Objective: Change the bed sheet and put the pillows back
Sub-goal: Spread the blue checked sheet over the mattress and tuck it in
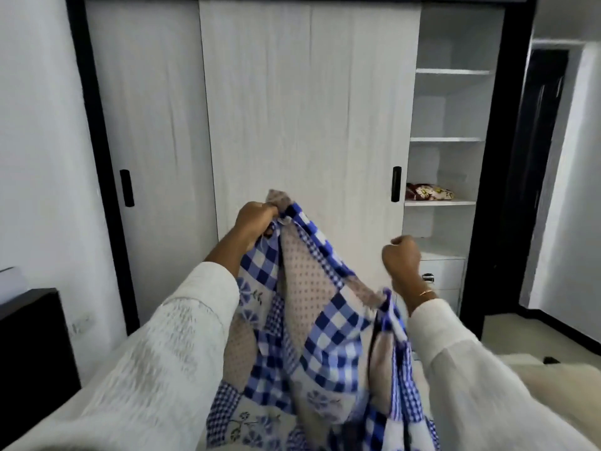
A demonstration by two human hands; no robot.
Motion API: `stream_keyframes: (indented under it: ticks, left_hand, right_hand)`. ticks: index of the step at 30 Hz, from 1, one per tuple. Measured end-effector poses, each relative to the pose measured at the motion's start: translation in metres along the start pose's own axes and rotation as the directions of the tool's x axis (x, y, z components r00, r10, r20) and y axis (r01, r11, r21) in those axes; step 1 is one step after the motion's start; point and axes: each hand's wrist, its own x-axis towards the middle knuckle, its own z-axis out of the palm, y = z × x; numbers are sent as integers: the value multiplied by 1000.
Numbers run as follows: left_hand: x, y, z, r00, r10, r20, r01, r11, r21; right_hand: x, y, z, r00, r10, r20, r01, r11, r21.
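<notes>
Head view shows us holding up a patchwork bed sheet point(312, 320), blue-and-white checks mixed with beige dotted and floral patches. Our left hand point(257, 222) is raised at the centre, fingers curled tight around a bunched top corner of the sheet, which hangs down from there between our 2 white sleeves toward the near edge. Our right hand point(403, 258) is lifted to the right of the cloth, fingers curled into a fist; we cannot tell whether it pinches any fabric, though a fold of the sheet rises close to its wrist. Beyond stands a white wardrobe point(309, 109) with sliding doors and black handles. Its right section is open, and a folded red-and-cream cloth point(429, 192) lies on 1 shelf point(439, 203). A dark headboard point(29, 336) sits at the near left.
</notes>
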Motion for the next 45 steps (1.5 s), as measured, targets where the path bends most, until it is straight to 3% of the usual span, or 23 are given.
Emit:
stream_keyframes:
  ticks: [2,4,6,10,12,16,20,23,25,26,29,31,34,37,39,41,43,45]
  left_hand:
    - [-4,0,13,1000,-1,13,0,999,36]
    - [-7,1,27,999,3,43,-6,998,62]
    - [-9,3,37,999,-1,50,-1,999,44]
    - [-9,16,36,993,-77,89,84,994,-74]
    - [-8,17,31,988,-132,80,144,973,-179]
    - [-12,17,20,972,-212,103,236,879,-414]
    - [-9,6,13,982,-189,8,170,861,-480]
    - [-11,-5,9,989,-102,-111,74,970,-233]
    - [-19,-14,10,993,7,-115,-11,999,-38]
    - [-23,-18,12,994,86,-65,-88,995,-36]
    - [-38,-24,23,939,271,212,-262,962,-74]
    - [-42,-28,31,880,321,351,-367,928,71]
    - [-36,-33,36,847,390,362,-505,801,321]
    - [-26,-38,29,891,334,307,-442,794,417]
    - [-24,-38,19,929,323,180,-369,776,511]
    - [-26,-37,15,942,291,169,-332,890,314]
    - [-40,-29,23,913,272,304,-325,935,140]
    - [-50,-32,42,840,314,442,-457,849,266]
  right_hand:
    - [-30,-17,15,973,-222,-60,227,968,109]
    - [-62,-29,30,887,-459,-56,462,877,132]
    - [-87,-31,46,785,-606,129,594,796,117]
    - [-113,-13,71,636,-507,582,611,791,21]
    - [-123,-4,80,611,-478,631,609,793,12]
    - [-128,3,89,655,-638,405,720,690,-77]
    - [-112,-2,73,786,-559,262,611,766,-198]
    - [-86,-16,49,898,-425,113,439,874,-206]
    - [-65,-27,38,964,-267,20,267,963,-19]
    - [-57,-33,34,979,-204,-1,203,973,107]
    - [-44,-59,22,985,-171,5,153,896,416]
    - [-40,-80,14,973,-221,60,159,840,519]
    - [-29,-97,3,963,-258,78,181,833,523]
    - [-20,-92,-7,985,-173,5,142,825,547]
    - [-13,-85,-16,992,-100,-75,125,814,567]
    - [-10,-79,-21,998,-53,-39,66,797,600]
    - [-17,-79,-17,998,-53,23,30,811,584]
    - [-27,-77,-7,994,-62,90,-3,807,591]
